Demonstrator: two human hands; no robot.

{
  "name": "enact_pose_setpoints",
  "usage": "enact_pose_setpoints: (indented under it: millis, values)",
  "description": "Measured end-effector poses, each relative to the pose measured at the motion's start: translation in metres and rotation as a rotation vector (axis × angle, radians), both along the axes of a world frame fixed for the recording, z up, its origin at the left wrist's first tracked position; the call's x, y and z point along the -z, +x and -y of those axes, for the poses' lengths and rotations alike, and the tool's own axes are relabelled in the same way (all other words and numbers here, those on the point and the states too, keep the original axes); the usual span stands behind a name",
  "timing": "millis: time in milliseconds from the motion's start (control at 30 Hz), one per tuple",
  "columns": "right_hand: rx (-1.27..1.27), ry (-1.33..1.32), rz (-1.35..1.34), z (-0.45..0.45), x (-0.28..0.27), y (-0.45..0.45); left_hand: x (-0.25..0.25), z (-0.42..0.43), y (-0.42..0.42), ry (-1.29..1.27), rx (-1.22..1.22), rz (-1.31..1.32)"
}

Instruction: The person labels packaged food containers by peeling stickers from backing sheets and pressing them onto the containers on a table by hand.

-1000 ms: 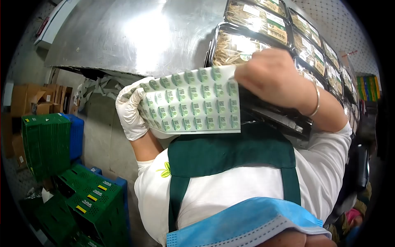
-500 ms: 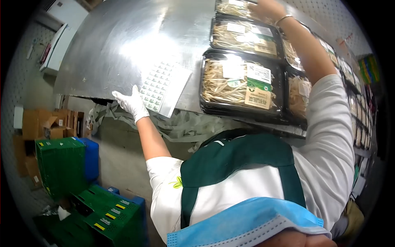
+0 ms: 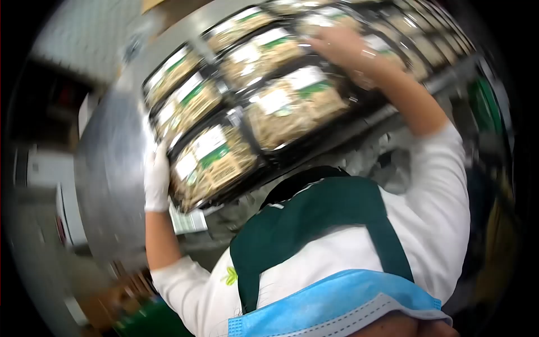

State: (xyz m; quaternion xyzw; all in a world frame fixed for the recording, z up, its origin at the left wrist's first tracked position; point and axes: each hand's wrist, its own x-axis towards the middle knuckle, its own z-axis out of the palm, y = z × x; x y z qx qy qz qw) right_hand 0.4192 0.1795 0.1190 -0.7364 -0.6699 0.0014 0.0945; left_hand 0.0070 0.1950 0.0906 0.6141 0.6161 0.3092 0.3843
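Several black trays of bean sprouts [image 3: 213, 163], with clear tops and white-and-green labels, stand in rows on the metal table [image 3: 109, 185]. My left hand [image 3: 156, 174], in a white glove, lies along the left side of the nearest tray, its fingers stretched away from me. Whether it presses on the tray is blurred. Over the trays farther back and right reaches my right hand [image 3: 339, 48], its fingers pointing left and smeared by motion. I cannot make out anything in it. Part of a printed label sheet [image 3: 191, 221] shows at the near edge, below the nearest tray.
More packed trays [image 3: 415, 33] continue along the table to the far right. Green crates [image 3: 154, 320] and brown cardboard boxes [image 3: 106, 306] stand on the floor at lower left. A white box-like unit [image 3: 50, 174] is beyond the table's left side.
My view has swung to the right, so the rows of trays now appear farther left. My left hand has gone from beside the label sheet to the nearest tray's side. My right hand remains over trays.
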Motion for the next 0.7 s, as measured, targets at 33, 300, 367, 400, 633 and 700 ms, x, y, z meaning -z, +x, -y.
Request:
enact_pose_setpoints:
  millis: [33,300,367,400,633,700]
  values:
    - [0.016,0.092,0.082,-0.004,0.004,-0.007,0.026,-0.015,-0.014,0.007,0.112,0.306]
    - [0.142,0.061,0.364,0.001,0.003,-0.057,-0.014,0.002,-0.009,0.205,0.097,0.4]
    - [0.21,0.029,0.244,-0.003,0.004,-0.057,-0.044,0.044,0.007,0.396,0.108,0.472]
    - [0.279,-0.022,0.233,-0.003,0.004,-0.057,-0.053,0.057,-0.001,0.555,0.135,0.305]
    - [0.087,0.232,-0.186,-0.011,-0.024,-0.073,-0.057,0.126,-0.045,1.029,-0.092,-0.06]
    - [0.027,0.303,-0.169,0.041,-0.06,-0.105,-0.056,0.129,-0.042,1.079,-0.028,-0.054]
